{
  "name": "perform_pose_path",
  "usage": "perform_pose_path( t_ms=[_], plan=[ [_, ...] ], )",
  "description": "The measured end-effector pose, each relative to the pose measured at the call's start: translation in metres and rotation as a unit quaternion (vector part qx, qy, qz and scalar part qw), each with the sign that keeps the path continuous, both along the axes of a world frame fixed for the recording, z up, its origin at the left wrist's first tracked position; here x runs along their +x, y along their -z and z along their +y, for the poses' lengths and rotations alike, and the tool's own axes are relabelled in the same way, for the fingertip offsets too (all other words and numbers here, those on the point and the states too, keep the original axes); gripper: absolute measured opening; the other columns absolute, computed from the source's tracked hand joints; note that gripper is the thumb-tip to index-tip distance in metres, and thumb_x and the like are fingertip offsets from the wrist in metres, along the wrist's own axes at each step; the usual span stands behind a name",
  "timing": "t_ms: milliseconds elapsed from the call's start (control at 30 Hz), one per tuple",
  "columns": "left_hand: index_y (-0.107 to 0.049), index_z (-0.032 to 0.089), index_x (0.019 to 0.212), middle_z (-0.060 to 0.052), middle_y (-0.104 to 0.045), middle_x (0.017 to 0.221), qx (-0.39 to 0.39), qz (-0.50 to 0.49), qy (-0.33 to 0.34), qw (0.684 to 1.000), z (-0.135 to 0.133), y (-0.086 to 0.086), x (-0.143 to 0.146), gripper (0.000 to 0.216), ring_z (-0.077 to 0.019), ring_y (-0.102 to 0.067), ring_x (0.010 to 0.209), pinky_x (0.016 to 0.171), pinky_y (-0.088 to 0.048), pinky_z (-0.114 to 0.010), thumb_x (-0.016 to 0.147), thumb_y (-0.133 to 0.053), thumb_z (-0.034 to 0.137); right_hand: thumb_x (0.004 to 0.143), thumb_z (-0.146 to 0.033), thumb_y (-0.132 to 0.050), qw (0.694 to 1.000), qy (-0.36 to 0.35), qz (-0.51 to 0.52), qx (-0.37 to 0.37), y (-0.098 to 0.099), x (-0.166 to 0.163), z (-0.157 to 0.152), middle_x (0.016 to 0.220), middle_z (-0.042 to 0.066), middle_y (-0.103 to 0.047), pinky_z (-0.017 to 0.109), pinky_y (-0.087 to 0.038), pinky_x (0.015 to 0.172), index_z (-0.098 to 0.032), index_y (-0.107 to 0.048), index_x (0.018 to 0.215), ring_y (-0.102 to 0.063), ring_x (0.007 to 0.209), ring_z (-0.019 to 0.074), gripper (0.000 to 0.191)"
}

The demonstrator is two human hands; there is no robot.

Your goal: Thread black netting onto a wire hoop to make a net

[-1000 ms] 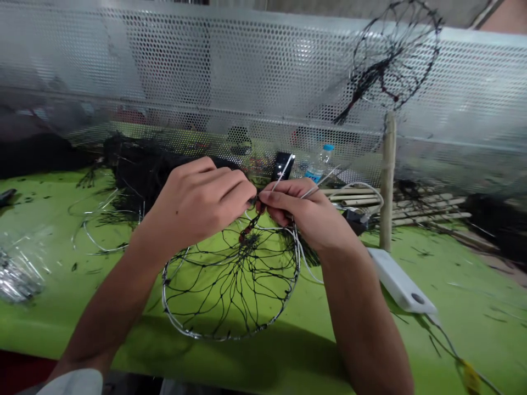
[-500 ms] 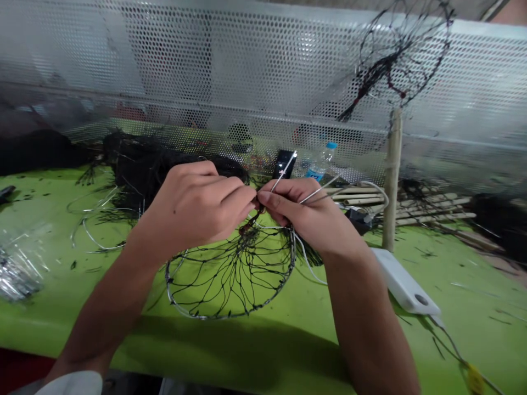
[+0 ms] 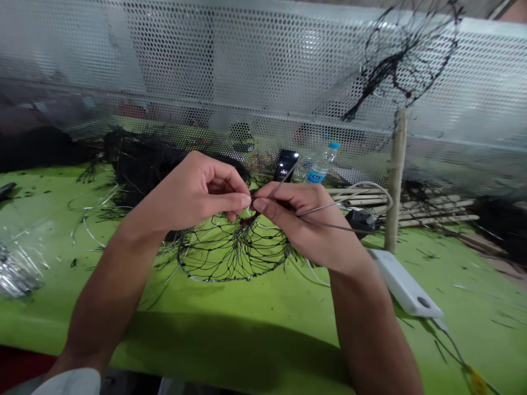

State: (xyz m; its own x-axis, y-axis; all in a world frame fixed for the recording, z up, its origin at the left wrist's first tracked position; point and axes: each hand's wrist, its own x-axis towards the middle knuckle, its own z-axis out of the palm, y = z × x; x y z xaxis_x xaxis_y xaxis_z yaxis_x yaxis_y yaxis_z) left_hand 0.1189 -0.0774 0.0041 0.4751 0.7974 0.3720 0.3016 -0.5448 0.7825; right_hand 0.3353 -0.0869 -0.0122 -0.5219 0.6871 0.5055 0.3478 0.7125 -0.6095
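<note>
A round wire hoop (image 3: 230, 253) strung with black netting hangs tilted over the green table (image 3: 263, 307). My left hand (image 3: 197, 192) pinches the hoop's upper rim with thumb and fingers closed. My right hand (image 3: 307, 222) meets it there, fingers pinched on the rim and on thin metal wire ends (image 3: 329, 207) that stick out to the right. The fingertips of both hands touch at the same spot. Dark red beads sit in the netting just below the pinch.
A perforated metal screen (image 3: 214, 71) runs along the table's back. A wooden post (image 3: 394, 181) carries another netted hoop (image 3: 411, 52). A white box (image 3: 405, 288) with a cable lies at right. Black netting heaps (image 3: 140, 159), loose wire rings, a water bottle (image 3: 321, 162) and wooden sticks lie behind.
The hoop has swung up and flatter, away from me. My left hand has rolled so the thumb and fingertips show. The wire ends in my right hand now point right instead of up.
</note>
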Motion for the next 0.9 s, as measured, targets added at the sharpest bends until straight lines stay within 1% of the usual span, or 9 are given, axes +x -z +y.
perform_pose_path(
  t_ms=[67, 133, 233, 467, 633, 767, 900],
  plan=[
    [-0.074, 0.017, 0.077, -0.001, -0.071, 0.06, -0.033, -0.009, 0.018, 0.999, 0.002, -0.001, 0.0, 0.008, -0.0117, -0.065, 0.053, 0.05, -0.048, -0.022, 0.084, -0.072, 0.02, 0.103, -0.025, -0.057, 1.0, -0.003, -0.006, 0.008, 0.001, 0.0, -0.001, 0.077, 0.0, -0.064, 0.027, -0.037, 0.059, -0.017, -0.072, 0.088, -0.047, 0.064, 0.0113, 0.023],
    [-0.072, 0.016, 0.074, 0.0, -0.069, 0.059, -0.062, -0.021, 0.029, 0.997, 0.004, -0.001, 0.0, 0.009, -0.0111, -0.064, 0.051, 0.05, -0.049, -0.022, 0.083, -0.071, 0.017, 0.104, -0.025, -0.056, 1.0, -0.005, -0.01, 0.017, 0.001, 0.0, -0.001, 0.077, 0.0, -0.064, 0.027, -0.036, 0.059, -0.017, -0.071, 0.088, -0.045, 0.063, 0.0111, 0.024],
    [-0.069, 0.016, 0.072, -0.001, -0.067, 0.059, -0.11, -0.037, 0.041, 0.992, 0.007, -0.002, 0.002, 0.01, -0.01, -0.06, 0.047, 0.047, -0.048, -0.022, 0.082, -0.068, 0.016, 0.104, -0.026, -0.057, 0.999, 0.005, -0.016, 0.038, 0.003, -0.001, -0.002, 0.078, 0.0, -0.066, 0.027, -0.036, 0.058, -0.018, -0.071, 0.089, -0.045, 0.061, 0.011, 0.023],
    [-0.061, 0.018, 0.064, 0.0, -0.062, 0.057, -0.202, -0.067, 0.088, 0.973, 0.023, 0.007, 0.003, 0.014, -0.0081, -0.047, 0.043, 0.042, -0.04, -0.023, 0.075, -0.067, 0.022, 0.103, -0.025, -0.059, 0.99, 0.049, -0.034, 0.127, 0.007, -0.002, -0.002, 0.086, 0.003, -0.073, 0.027, -0.044, 0.063, -0.019, -0.071, 0.088, -0.056, 0.065, 0.0127, 0.021],
    [-0.057, 0.018, 0.062, 0.0, -0.057, 0.055, -0.252, -0.086, 0.112, 0.957, 0.028, 0.014, 0.006, 0.015, -0.0066, -0.043, 0.043, 0.038, -0.029, -0.02, 0.072, -0.067, 0.023, 0.103, -0.024, -0.058, 0.987, 0.05, -0.042, 0.144, 0.005, 0.001, -0.004, 0.085, 0.003, -0.074, 0.029, -0.049, 0.067, -0.021, -0.073, 0.091, -0.064, 0.07, 0.0159, 0.019],
    [-0.062, 0.018, 0.064, 0.001, -0.056, 0.053, -0.316, -0.121, 0.125, 0.933, 0.028, 0.02, 0.011, 0.009, -0.0066, -0.039, 0.04, 0.036, -0.022, -0.021, 0.069, -0.068, 0.023, 0.103, -0.024, -0.058, 0.985, 0.018, -0.062, 0.162, 0.0, 0.008, -0.003, 0.092, 0.005, -0.077, 0.031, -0.053, 0.071, -0.023, -0.074, 0.097, -0.07, 0.078, 0.0191, 0.018],
    [-0.063, 0.018, 0.067, 0.001, -0.056, 0.054, -0.388, -0.151, 0.134, 0.899, 0.026, 0.033, 0.019, 0.01, -0.0072, -0.038, 0.041, 0.038, -0.02, -0.023, 0.066, -0.07, 0.026, 0.103, -0.022, -0.059, 0.984, -0.052, -0.076, 0.151, -0.005, 0.018, 0.002, 0.091, 0.006, -0.078, 0.034, -0.056, 0.079, -0.025, -0.075, 0.098, -0.073, 0.086, 0.021, 0.017]
  ],
)
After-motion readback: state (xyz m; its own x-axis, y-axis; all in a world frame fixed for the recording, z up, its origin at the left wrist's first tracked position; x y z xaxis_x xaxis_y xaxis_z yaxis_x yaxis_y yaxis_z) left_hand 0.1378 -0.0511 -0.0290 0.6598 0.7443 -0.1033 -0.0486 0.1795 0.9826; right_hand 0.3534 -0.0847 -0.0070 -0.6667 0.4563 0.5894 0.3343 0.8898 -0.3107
